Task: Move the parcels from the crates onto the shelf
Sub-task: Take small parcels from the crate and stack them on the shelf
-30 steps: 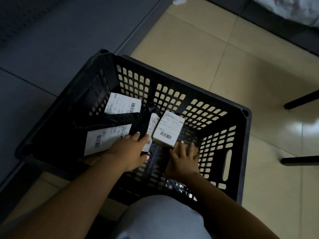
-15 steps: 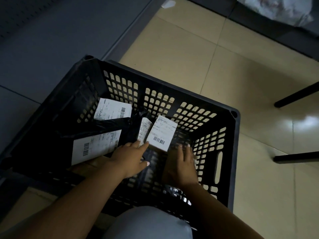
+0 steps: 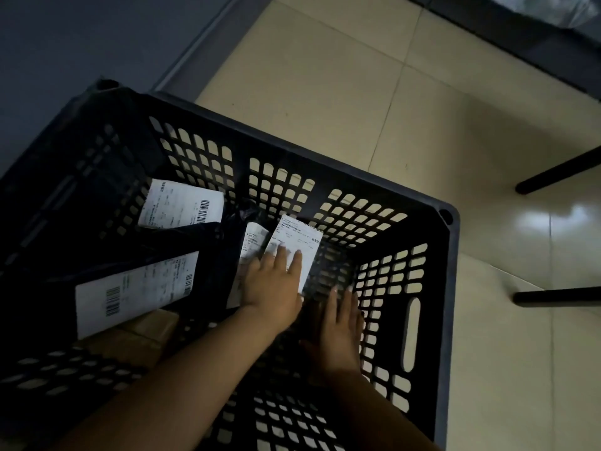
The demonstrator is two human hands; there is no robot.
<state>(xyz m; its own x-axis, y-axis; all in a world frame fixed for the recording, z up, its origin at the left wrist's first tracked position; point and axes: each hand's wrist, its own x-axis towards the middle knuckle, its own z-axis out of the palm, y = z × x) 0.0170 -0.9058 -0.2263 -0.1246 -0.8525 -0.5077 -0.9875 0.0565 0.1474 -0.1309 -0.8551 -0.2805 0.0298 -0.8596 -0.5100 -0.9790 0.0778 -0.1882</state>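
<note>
Since a second back the left hand slid onto the small labelled parcel at 1 o'clock in the black crate, fingers flat pinning it, while the right hand, open, probably braced underneath

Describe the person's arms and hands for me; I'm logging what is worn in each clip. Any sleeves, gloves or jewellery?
Both forearms are bare as far as the frame shows: no sleeves, no gloves. The left hand and right hand show no rings, watch or bracelet that I can make out in the dim light. Several fingernails look pale, perhaps painted.
</note>
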